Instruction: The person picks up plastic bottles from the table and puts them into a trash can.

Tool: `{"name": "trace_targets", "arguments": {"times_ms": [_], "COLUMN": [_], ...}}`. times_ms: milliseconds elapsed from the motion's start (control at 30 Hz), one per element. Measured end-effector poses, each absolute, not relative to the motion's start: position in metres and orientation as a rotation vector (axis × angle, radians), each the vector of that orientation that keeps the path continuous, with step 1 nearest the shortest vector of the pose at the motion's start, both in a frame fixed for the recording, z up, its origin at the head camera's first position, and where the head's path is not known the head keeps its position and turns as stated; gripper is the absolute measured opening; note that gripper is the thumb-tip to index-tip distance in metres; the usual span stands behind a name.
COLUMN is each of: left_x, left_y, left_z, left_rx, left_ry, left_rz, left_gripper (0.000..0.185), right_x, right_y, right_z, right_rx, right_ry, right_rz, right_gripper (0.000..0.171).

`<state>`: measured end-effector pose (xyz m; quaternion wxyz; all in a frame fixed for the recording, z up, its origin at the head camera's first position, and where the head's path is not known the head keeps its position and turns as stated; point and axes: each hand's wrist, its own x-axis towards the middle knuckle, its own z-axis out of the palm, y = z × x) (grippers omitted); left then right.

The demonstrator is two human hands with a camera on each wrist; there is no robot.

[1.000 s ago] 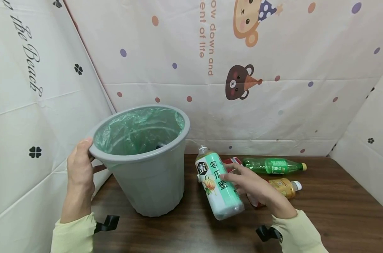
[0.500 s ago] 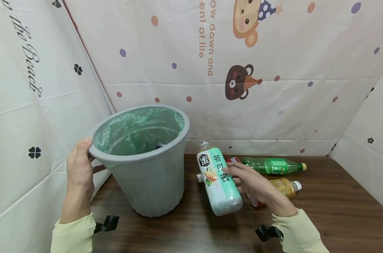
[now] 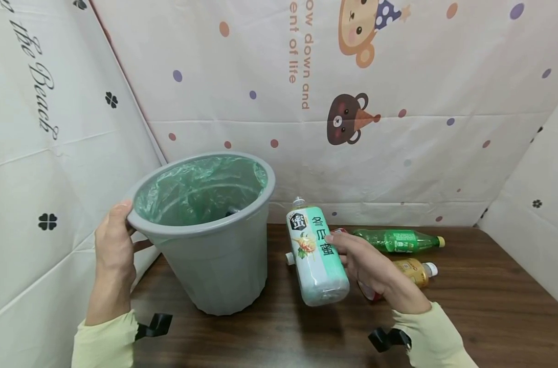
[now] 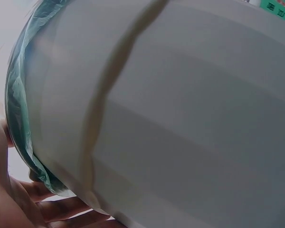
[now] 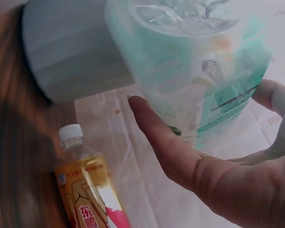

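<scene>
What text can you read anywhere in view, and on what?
"蜜" and "冬瓜蜜": label of the bottle in the right hand.
"东鹏": yellow bottle lying on the table.
"ow down and" and "ent of life", both cut off: back curtain.
"the Beach": left curtain.
Green bottle label: too small to read.

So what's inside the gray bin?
The gray bin is lined with a green plastic bag, and a small dark thing peeks above the near rim. The bottom is hidden by the bin's wall, so anything lying there can't be seen.
</scene>
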<state>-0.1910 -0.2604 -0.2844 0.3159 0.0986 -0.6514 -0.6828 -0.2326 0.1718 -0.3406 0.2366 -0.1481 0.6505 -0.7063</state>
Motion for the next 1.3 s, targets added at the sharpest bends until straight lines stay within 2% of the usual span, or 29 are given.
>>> {"name": "trace_targets", "arguments": {"times_ms": [733, 1300], "left_x": [-0.192, -0.192], "left_y": [-0.26, -0.259], "left_z": [-0.285, -0.285], "left_rx": [0.266, 0.234], "left_ry": [-1.685, -1.681], "left_rz": [-1.828, -1.797], "left_gripper": [0.033, 0.035], "right_x": [-0.234, -0.228], "right_y": [0.167, 0.165], "right_z": [-0.323, -0.302], "right_rx": [-0.508, -0.522], "right_ry": [1.684, 1.596], "right_rz": [-2.011, -2.135], "right_gripper": [0.055, 0.056]}}
